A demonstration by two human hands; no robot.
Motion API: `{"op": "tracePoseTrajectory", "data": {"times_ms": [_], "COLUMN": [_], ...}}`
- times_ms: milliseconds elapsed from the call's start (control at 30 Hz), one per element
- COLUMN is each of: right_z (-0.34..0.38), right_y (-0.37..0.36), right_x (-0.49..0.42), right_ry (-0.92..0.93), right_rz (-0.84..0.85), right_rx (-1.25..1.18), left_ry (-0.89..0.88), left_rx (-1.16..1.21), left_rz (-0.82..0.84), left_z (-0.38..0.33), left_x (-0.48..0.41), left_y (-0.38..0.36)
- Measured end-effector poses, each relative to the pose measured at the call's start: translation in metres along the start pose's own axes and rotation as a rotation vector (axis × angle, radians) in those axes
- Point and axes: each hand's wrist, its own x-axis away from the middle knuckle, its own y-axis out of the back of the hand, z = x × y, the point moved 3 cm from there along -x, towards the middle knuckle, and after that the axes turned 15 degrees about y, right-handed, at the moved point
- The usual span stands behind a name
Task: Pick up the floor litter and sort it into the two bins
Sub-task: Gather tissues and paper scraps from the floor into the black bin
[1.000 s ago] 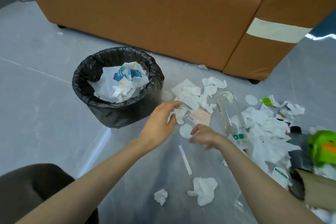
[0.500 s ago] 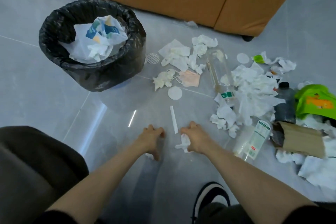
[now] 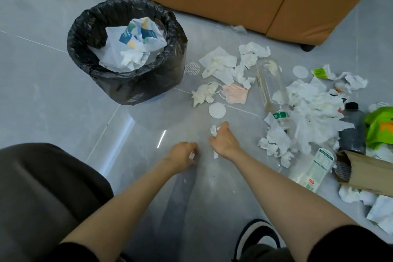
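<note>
Left hand [image 3: 182, 154] curled round small white scrap [image 3: 192, 155]. Right hand [image 3: 223, 142] just right of it, gripping crumpled tissue [image 3: 213, 130] and paper strip [image 3: 216, 154]. Black-lined bin [image 3: 148, 87] far left of hands; litter pile [image 3: 314, 102] on floor at right, apart from bin

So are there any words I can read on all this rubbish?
Nothing reads clearly.
Printed bag in the bin: white letters on blue, too blurred.
Clear bottle, green label: white characters, too small.
Labelled bottle lying flat: print too small.
Green packet: orange marks, blurred.
</note>
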Motion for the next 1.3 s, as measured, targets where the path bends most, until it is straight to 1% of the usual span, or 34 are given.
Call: {"op": "tracePoseTrajectory", "data": {"times_ms": [67,133,200,267,333,367,433,533,600,633,700,767,833,900,1000,1033,1233,1300], "right_z": [-0.004,-0.010,-0.015,-0.016,-0.013,-0.010,0.003,0.049,0.092,0.114,0.157,0.195,0.224,0.247,0.270,0.276,0.285,0.284], "right_y": [-0.008,-0.013,-0.016,-0.019,-0.019,-0.016,-0.002,0.037,0.069,0.085,0.108,0.120,0.125,0.119,0.108,0.106,0.114,0.119], "right_x": [-0.002,0.000,0.002,0.005,0.004,0.003,-0.002,-0.016,-0.032,-0.040,-0.058,-0.075,-0.086,-0.097,-0.100,-0.099,-0.093,-0.091], "right_ry": [-0.066,-0.080,-0.054,-0.039,-0.065,-0.084,-0.086,0.004,0.066,0.079,0.122,0.208,0.248,0.268,0.292,0.304,0.347,0.373], "right_rz": [0.001,-0.006,-0.041,-0.053,-0.075,-0.108,-0.234,-0.400,-0.472,-0.468,-0.387,-0.292,-0.239,-0.184,-0.088,-0.052,0.040,0.019], "right_rx": [-0.031,-0.017,0.066,0.161,0.161,0.114,-0.089,-0.413,-0.577,-0.658,-0.765,-0.775,-0.735,-0.703,-0.705,-0.709,-0.664,-0.596], "left_ry": [0.011,0.022,0.013,-0.007,-0.064,-0.093,-0.138,-0.166,-0.122,-0.091,-0.041,0.009,0.072,0.127,0.154,0.151,0.096,0.064], "left_rx": [0.056,0.160,0.275,0.332,0.359,0.365,0.369,0.394,0.442,0.468,0.495,0.485,0.514,0.578,0.699,0.707,0.468,0.439], "left_rz": [-0.056,-0.112,-0.173,-0.251,-0.330,-0.356,-0.399,-0.528,-0.635,-0.677,-0.731,-0.777,-0.812,-0.800,-0.697,-0.676,-0.675,-0.689], "left_z": [0.000,-0.002,-0.007,-0.014,-0.023,-0.026,-0.029,-0.026,-0.017,-0.011,0.005,0.025,0.043,0.059,0.075,0.078,0.078,0.069], "left_x": [-0.001,0.000,0.003,0.009,0.017,0.023,0.033,0.047,0.054,0.056,0.057,0.056,0.050,0.044,0.038,0.036,0.040,0.041], "left_y": [0.017,0.040,0.070,0.101,0.130,0.143,0.168,0.206,0.230,0.240,0.254,0.264,0.269,0.271,0.271,0.271,0.270,0.269]}}
